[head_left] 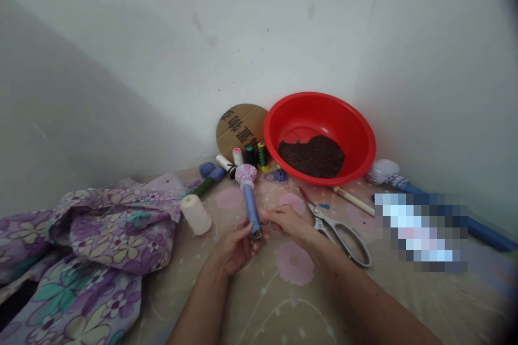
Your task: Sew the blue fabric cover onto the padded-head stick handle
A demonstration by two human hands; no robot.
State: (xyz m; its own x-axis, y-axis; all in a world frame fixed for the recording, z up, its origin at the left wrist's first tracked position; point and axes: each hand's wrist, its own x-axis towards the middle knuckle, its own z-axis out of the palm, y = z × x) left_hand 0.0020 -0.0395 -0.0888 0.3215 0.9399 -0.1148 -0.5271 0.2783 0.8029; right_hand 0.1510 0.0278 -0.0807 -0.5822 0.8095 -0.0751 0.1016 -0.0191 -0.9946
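Note:
A blue-wrapped stick [251, 205] with a round pink-and-white patterned fabric head [246, 173] points away from me near the middle. My left hand [236, 248] is closed round its near end, where an opening shows. Just right of the stick, my right hand [285, 221] has its fingers bent together in a pinch; whatever they hold is too small to make out. A white thread cone [196, 215] lies left of the stick. Open scissors [335, 229] with grey handles rest to the right of my right hand.
A red basin [319, 172] with dark grains [313, 157] stands at the back, beside a cardboard disc [238, 124] and thread spools [263, 157]. Flowered cloth [117, 226] is heaped at left. A white-headed blue stick [485, 230] lies at right, near a pale stick [354, 200].

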